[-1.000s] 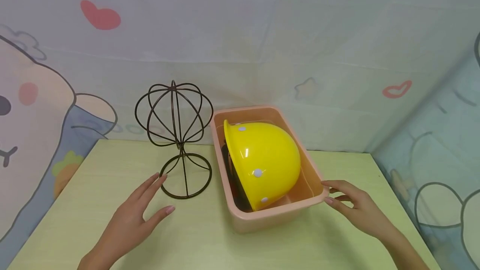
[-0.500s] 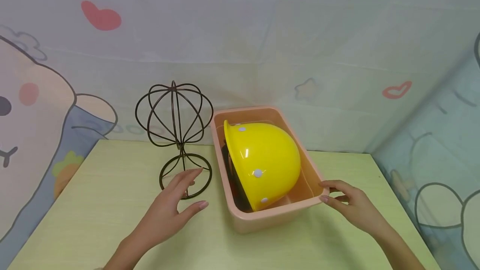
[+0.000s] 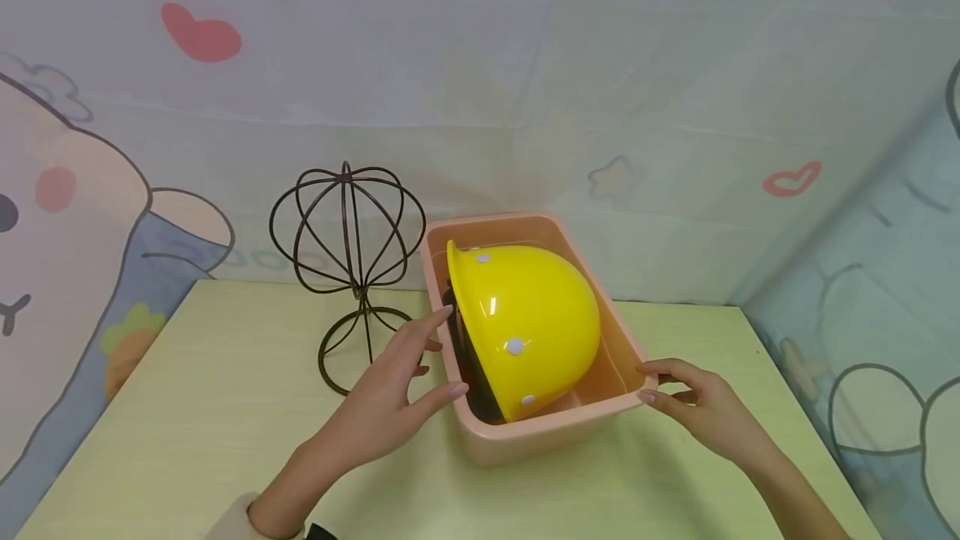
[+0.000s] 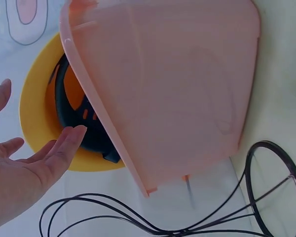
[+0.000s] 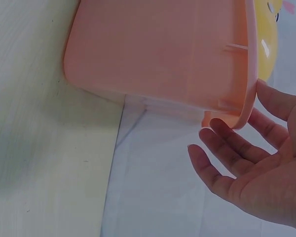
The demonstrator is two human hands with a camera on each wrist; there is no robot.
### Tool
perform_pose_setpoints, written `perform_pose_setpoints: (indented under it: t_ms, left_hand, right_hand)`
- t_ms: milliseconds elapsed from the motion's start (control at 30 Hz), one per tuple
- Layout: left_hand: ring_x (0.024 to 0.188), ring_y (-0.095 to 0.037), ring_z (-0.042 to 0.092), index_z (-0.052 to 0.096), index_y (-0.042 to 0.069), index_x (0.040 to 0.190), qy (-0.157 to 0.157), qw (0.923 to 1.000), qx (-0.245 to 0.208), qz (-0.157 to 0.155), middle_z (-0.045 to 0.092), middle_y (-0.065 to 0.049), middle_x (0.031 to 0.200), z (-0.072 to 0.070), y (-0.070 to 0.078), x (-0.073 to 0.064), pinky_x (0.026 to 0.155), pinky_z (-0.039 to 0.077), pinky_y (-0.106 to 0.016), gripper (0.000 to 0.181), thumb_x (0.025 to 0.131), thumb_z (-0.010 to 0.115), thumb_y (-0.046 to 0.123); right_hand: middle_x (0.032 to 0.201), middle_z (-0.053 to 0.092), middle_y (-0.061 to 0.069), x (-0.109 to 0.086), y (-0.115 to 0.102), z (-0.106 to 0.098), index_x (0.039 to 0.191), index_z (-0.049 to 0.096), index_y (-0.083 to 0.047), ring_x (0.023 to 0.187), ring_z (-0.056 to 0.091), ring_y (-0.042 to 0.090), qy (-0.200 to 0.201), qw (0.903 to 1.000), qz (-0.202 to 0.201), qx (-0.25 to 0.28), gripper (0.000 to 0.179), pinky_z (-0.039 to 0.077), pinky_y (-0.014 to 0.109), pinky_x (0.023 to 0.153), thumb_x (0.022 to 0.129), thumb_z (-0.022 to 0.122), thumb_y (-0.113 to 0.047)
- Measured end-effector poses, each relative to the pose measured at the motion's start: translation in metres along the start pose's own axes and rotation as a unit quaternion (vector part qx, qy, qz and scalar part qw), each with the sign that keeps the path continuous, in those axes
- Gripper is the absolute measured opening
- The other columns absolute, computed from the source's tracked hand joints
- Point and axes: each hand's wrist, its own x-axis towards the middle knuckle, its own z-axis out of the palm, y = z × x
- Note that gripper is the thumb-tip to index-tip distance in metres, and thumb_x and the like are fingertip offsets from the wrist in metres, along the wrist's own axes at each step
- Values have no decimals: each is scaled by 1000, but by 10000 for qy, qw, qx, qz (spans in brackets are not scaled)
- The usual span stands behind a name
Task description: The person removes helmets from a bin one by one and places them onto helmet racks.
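Note:
A yellow hard hat (image 3: 536, 315) with white dots lies on its side in a pink plastic basin (image 3: 547, 423), its open side facing left. Dark inner straps (image 4: 89, 126) show inside it in the left wrist view. My left hand (image 3: 382, 398) is at the basin's left rim, fingers extended and spread, fingertips near the hat's open side. Whether they touch the rim or the hat I cannot tell. My right hand (image 3: 701, 411) pinches the basin's near right corner between thumb and index finger. In the right wrist view the other fingers of the right hand (image 5: 266, 163) hang loose beside the rim.
A dark wire stand (image 3: 348, 227) with a round cage top and ring base is left of the basin, partly behind my left hand. The light wooden table (image 3: 187, 407) ends at a printed cloth backdrop (image 3: 480, 90).
My left hand has moved rightward from in front of the wire stand to the basin's left rim. My right hand's thumb and finger have shifted slightly onto the rim. Basin and hat look unmoved.

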Motion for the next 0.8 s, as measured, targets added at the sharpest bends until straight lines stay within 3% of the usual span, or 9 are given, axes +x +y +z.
perform_pose_setpoints:
  t_ms: [400,800]
  left_hand:
    - [101,-22,51,30,10,141,-215,9967,-761,-208,44,-7,124,0,13,22,83,51,-28,68,84,67,21]
    - [79,-12,54,35,7,135,-182,9973,-559,-448,53,-2,93,6,15,37,69,51,-22,63,83,68,21]
  right_hand:
    - [97,61,1,0,0,1,111,62,-4,86,52,8,49,9999,-50,-133,30,54,26,71,84,66,-16]
    - [97,61,2,1,-1,0,111,62,-4,86,52,9,36,9998,-77,-188,29,53,26,70,84,66,-16]
